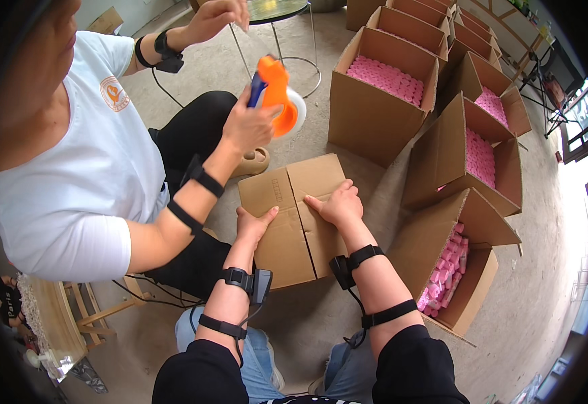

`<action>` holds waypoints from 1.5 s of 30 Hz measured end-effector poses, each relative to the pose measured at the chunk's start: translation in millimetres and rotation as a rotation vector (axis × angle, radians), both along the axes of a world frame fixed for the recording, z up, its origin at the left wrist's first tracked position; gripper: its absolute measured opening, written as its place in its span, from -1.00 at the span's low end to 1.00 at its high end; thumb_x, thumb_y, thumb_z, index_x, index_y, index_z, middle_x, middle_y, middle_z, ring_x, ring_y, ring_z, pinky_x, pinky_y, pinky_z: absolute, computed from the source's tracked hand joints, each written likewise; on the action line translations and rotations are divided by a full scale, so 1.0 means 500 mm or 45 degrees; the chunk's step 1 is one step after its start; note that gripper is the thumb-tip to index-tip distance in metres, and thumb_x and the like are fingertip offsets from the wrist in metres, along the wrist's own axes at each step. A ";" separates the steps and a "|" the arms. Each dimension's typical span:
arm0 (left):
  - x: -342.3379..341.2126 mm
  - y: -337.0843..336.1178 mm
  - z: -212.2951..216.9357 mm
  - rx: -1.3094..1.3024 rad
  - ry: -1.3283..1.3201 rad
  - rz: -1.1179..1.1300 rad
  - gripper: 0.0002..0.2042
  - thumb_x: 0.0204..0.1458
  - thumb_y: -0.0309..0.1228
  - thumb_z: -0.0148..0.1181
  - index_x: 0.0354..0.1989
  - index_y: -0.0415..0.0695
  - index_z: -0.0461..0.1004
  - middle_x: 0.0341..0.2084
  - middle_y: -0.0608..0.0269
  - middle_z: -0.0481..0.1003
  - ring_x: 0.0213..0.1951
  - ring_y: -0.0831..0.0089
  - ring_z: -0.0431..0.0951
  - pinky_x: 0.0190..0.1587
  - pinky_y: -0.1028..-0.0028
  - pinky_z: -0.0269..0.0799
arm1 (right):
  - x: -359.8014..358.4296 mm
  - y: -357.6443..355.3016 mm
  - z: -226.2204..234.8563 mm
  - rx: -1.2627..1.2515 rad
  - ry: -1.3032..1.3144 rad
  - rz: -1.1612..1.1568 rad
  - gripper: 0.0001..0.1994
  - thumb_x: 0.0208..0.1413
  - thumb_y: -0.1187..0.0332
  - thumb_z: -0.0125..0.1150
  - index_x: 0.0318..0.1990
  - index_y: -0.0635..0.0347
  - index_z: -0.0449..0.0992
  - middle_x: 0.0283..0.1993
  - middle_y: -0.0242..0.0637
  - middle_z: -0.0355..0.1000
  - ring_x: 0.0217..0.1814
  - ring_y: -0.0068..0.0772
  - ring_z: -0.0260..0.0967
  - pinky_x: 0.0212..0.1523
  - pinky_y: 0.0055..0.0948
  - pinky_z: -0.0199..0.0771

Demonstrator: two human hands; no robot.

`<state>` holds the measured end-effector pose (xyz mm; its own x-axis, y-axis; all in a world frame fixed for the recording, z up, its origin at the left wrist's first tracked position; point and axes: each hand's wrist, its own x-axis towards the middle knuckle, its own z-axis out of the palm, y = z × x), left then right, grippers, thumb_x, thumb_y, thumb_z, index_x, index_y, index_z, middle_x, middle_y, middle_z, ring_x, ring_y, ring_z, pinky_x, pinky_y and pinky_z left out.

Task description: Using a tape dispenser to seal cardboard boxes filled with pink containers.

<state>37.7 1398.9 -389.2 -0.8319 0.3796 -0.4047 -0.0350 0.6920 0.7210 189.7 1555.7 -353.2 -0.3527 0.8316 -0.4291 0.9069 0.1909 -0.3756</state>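
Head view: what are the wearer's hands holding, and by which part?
The cardboard box, by its two side edges: left hand at the left, right hand at the right, thumbs resting on the top flaps.

The person's bare left hand (255, 225) and bare right hand (341, 204) hold a rectangular brown cardboard box (282, 249) at opposite sides, thumbs lying on its top flaps. Between the two thumbs runs the dark, narrow seam where those flaps meet. Left of the left fingers sits a co-worker in a white short-sleeved shirt (72, 182) and black trousers, one hand raising a blurred orange-and-blue tape dispenser (279, 87) ahead of the person's fingers, apart from the box. Right of the right fingers stand open brown cardboard cartons (361, 128) holding small pink pieces (385, 79). Farthest ahead of the fingers is a round-topped, thin-legged metal table (270, 10).
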 end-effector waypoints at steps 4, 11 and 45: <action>0.006 0.003 0.013 0.005 -0.032 0.007 -0.24 -0.15 -0.24 0.50 0.09 -0.35 0.12 -0.01 -0.14 0.43 -0.01 0.17 0.52 0.00 0.32 0.47 | 0.002 0.001 0.004 -0.037 0.019 -0.026 0.21 -0.30 -0.37 0.36 0.28 0.50 -0.02 0.15 0.08 0.28 0.12 -0.08 0.40 0.03 -0.27 0.50; 0.012 0.004 0.023 0.024 -0.044 0.009 -0.26 -0.14 -0.26 0.49 0.09 -0.35 0.13 0.00 -0.12 0.44 -0.01 0.18 0.52 0.00 0.32 0.48 | 0.003 0.001 0.005 -0.041 0.021 -0.022 0.21 -0.29 -0.37 0.36 0.28 0.50 -0.01 0.14 0.08 0.29 0.11 -0.09 0.41 0.01 -0.28 0.51; 0.016 0.006 0.026 0.035 -0.008 0.037 -0.26 -0.20 -0.24 0.53 0.03 -0.35 0.16 -0.04 -0.21 0.45 -0.03 0.08 0.54 -0.01 0.29 0.51 | 0.003 0.001 0.011 -0.029 -0.003 -0.019 0.20 -0.29 -0.39 0.34 0.27 0.49 0.01 0.13 0.06 0.30 0.10 -0.11 0.41 -0.01 -0.27 0.51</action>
<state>45.7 1401.9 -375.9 -0.8401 0.3664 -0.4000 -0.0595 0.6707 0.7393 191.2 1555.9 -347.7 -0.3392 0.8269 -0.4485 0.9105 0.1686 -0.3777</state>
